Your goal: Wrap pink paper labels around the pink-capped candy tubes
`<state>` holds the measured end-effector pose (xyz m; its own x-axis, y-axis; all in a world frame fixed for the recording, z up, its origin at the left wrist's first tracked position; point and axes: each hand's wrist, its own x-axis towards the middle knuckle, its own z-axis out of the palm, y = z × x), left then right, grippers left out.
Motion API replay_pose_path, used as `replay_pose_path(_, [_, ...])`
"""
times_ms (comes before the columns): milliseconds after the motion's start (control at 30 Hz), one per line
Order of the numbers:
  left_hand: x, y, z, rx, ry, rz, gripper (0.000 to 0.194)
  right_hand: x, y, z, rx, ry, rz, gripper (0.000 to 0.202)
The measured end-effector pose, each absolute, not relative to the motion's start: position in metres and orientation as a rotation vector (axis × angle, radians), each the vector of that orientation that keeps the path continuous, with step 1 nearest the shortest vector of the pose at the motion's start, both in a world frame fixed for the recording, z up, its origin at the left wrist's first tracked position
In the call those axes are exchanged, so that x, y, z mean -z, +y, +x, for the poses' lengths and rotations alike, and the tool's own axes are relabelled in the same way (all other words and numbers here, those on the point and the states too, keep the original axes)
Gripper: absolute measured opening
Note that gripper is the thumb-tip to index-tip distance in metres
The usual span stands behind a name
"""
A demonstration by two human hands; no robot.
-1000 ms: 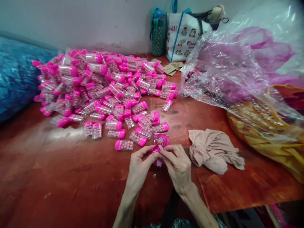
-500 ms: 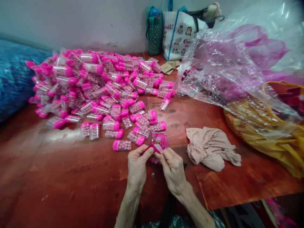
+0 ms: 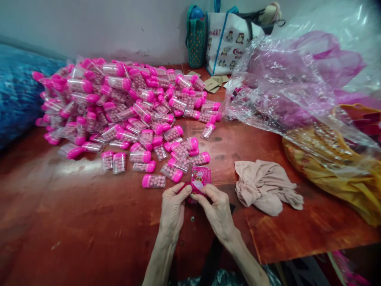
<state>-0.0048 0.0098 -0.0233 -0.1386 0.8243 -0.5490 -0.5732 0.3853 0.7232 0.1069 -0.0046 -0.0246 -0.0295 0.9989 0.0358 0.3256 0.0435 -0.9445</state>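
Observation:
Both hands meet near the front middle of the table, pinching a small dark-pink printed card [image 3: 196, 187] between thumbs and fingertips. My left hand [image 3: 174, 204] is closed on its left side, and my right hand [image 3: 216, 208] grips its right side. Just beyond the fingertips shows a brighter pink printed piece [image 3: 204, 173]; whether it is part of the same card I cannot tell. The fingers hide much of the card. Close by on the left lie clear, pink-capped containers of pink balls [image 3: 156, 181], at the edge of a large pile [image 3: 119, 99] of them.
A crumpled beige cloth [image 3: 264, 184] lies right of my hands. Clear plastic film [image 3: 268, 95] and a yellow bag [image 3: 321, 171] spread over the right side. At the back stand a white printed bag [image 3: 220, 43] and a teal pouch [image 3: 196, 43]; a blue sack [image 3: 24, 95] bulges at left.
My right-hand fingers have opened out slightly and shifted along the card's right side. My left hand keeps its pinch. The whole view has shifted a little.

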Motion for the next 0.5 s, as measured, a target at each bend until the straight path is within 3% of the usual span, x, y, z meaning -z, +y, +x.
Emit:
replay_pose_path(267, [0.023,0.009,0.000,-1.262,1.222,0.247,0.015,0.014,-0.011,0.105,-1.017,-1.629,-1.407,0.028])
replay_pose_path(500, [0.027,0.019,-0.016,-1.357,1.319,0.443,0.011,0.013,0.001,0.124,-0.886,-1.555,-1.522,0.025])
